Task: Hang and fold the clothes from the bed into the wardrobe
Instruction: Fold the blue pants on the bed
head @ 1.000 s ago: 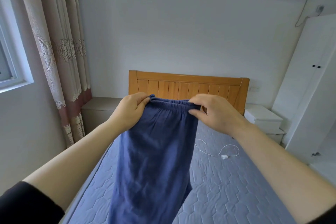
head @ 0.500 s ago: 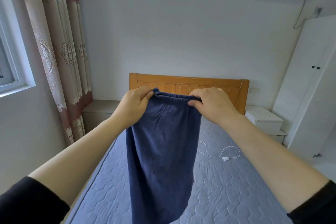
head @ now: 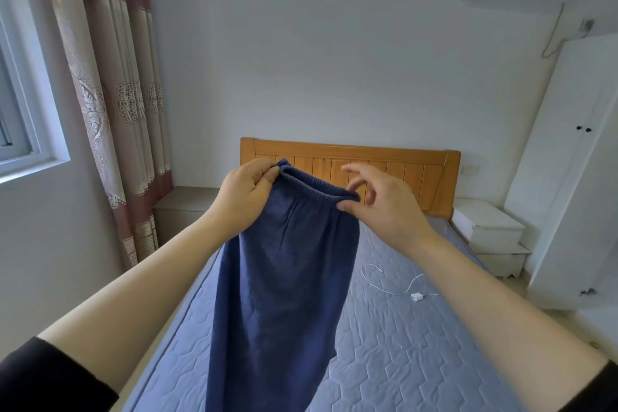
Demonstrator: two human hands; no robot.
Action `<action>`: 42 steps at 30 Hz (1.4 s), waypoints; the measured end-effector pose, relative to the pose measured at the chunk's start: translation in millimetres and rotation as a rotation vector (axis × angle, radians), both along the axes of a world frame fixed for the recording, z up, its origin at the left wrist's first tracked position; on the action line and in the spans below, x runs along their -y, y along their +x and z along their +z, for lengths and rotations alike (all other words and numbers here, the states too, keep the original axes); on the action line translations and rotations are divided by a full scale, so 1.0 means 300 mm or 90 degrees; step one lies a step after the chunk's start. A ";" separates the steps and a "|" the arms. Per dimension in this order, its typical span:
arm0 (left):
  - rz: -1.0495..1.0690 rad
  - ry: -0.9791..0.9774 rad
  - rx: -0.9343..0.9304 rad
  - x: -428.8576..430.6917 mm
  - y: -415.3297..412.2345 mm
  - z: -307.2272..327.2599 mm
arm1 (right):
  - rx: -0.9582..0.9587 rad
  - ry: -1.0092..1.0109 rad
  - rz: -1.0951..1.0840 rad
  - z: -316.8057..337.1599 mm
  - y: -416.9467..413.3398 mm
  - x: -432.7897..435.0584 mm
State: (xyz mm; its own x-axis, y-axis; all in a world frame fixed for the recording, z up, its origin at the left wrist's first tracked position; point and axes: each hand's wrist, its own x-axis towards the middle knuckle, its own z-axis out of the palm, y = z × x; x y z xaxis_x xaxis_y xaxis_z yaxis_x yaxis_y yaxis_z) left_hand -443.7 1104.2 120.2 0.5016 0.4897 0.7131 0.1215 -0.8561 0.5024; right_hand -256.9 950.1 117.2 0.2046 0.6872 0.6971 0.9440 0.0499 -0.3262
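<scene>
Dark blue trousers [head: 281, 294] with an elastic waistband hang in the air over the bed [head: 401, 344]. My left hand [head: 244, 194] grips the left end of the waistband. My right hand [head: 378, 204] pinches the right end between thumb and a finger, with the other fingers spread apart. The legs of the trousers drop out of view at the bottom edge. The white wardrobe [head: 575, 160] stands at the right with its doors closed.
A white charger cable [head: 394, 284] lies on the blue quilted mattress. Behind it is a wooden headboard [head: 418, 160]. White bedside drawers [head: 488, 234] stand at the right, a low cabinet [head: 180, 207] and a curtain [head: 107, 77] at the left.
The fingers of my right hand have opened out, leaving only a pinch on the waistband. The right end of the waistband sits lower, and the trousers hang a little wider.
</scene>
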 end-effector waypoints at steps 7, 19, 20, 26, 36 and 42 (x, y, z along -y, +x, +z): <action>-0.068 -0.001 -0.041 0.039 -0.006 0.039 | -0.474 -0.252 0.207 -0.107 -0.043 -0.044; 0.035 0.009 -0.084 -0.020 -0.088 0.015 | -0.735 -0.042 0.347 -0.085 -0.040 -0.074; 0.043 -0.002 -0.079 -0.023 -0.088 0.008 | -0.714 -0.042 0.320 -0.075 -0.049 -0.074; 0.048 -0.207 -0.026 -0.003 -0.054 -0.003 | -0.431 -0.032 -0.045 -0.069 -0.115 -0.069; -0.265 -0.537 -0.119 0.086 -0.021 0.000 | -0.641 -0.101 0.185 -0.069 -0.189 -0.048; -0.211 -0.506 -0.091 0.101 -0.002 -0.035 | -0.587 -0.119 0.192 -0.082 -0.183 -0.033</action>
State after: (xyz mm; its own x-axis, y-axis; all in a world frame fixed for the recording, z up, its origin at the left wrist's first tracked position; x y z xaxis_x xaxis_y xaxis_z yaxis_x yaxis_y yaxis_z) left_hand -444.3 1074.0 109.8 0.7647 0.6286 0.1419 0.0358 -0.2613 0.9646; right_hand -312.0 960.1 92.5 0.4119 0.8822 0.2282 0.2729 0.1195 -0.9546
